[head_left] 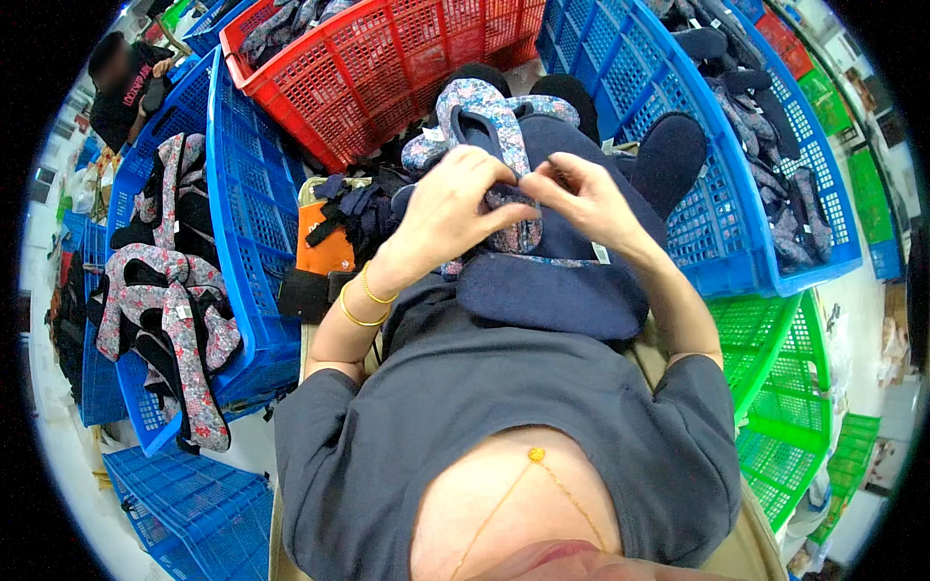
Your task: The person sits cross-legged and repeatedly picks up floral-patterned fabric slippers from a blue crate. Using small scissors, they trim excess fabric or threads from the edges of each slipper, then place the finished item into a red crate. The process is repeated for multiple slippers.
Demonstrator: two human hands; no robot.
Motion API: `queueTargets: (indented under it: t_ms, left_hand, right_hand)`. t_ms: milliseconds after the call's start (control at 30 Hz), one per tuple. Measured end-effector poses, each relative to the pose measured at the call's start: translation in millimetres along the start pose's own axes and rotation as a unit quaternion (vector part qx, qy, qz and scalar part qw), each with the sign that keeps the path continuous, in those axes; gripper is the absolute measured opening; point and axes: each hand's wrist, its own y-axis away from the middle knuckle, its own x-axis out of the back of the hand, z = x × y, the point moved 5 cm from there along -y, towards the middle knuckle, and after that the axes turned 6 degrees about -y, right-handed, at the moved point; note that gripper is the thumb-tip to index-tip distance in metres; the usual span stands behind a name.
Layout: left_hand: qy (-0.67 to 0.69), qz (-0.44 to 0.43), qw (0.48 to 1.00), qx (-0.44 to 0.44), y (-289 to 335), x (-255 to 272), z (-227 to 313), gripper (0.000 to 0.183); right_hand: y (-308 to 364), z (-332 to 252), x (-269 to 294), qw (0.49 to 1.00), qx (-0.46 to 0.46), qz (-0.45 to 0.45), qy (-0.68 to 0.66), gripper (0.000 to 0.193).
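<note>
A floral-patterned slipper (489,121) with a dark lining lies on my lap, toe pointing away from me. My left hand (453,208) grips its near edge, fingers curled over the fabric. My right hand (581,198) pinches the same slipper's heel rim beside the left hand's fingertips. Two gold bangles (363,300) sit on my left wrist. Beneath the hands lies a dark navy slipper piece (552,295) on my lap. More dark slippers (668,155) are piled just beyond.
A red crate (387,68) stands ahead, blue crates (242,223) with floral slippers at left, a blue crate (765,194) of dark slippers at right, green crates (785,387) lower right. An orange item (325,242) and dark straps lie left of my lap. Another person (121,82) sits far left.
</note>
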Motion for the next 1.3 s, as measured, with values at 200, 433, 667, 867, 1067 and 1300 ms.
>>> queueTargets:
  t_ms: [200, 433, 667, 867, 1067, 1300]
  left_hand:
    - [0.122, -0.020, 0.992, 0.027, 6.7, -11.9, -8.0, 0.028]
    - [0.270, -0.007, 0.962, 0.050, 19.2, -18.2, -30.1, 0.022]
    - [0.398, 0.098, 0.907, 0.095, 19.4, -1.8, -40.5, 0.016]
    - [0.437, 0.143, 0.885, 0.072, 22.3, -5.0, -44.3, 0.024]
    - [0.521, 0.106, 0.842, 0.092, 21.4, -15.0, -37.8, 0.026]
    - [0.539, 0.095, 0.832, 0.092, 25.3, -21.4, -36.8, 0.028]
  right_hand:
    - [-8.6, 12.5, -6.0, 0.989, 0.006, -0.010, -0.145, 0.021]
    - [-7.7, 15.0, 36.4, 0.975, 0.003, 0.122, -0.186, 0.026]
    - [-3.1, 15.4, 13.7, 0.981, -0.046, 0.081, -0.170, 0.023]
    - [5.6, -25.2, -2.3, 0.979, 0.171, 0.103, 0.046, 0.031]
    - [10.9, -29.5, -9.1, 0.950, 0.238, 0.130, 0.157, 0.035]
    - [7.9, -44.6, -16.7, 0.928, 0.285, 0.111, 0.211, 0.031]
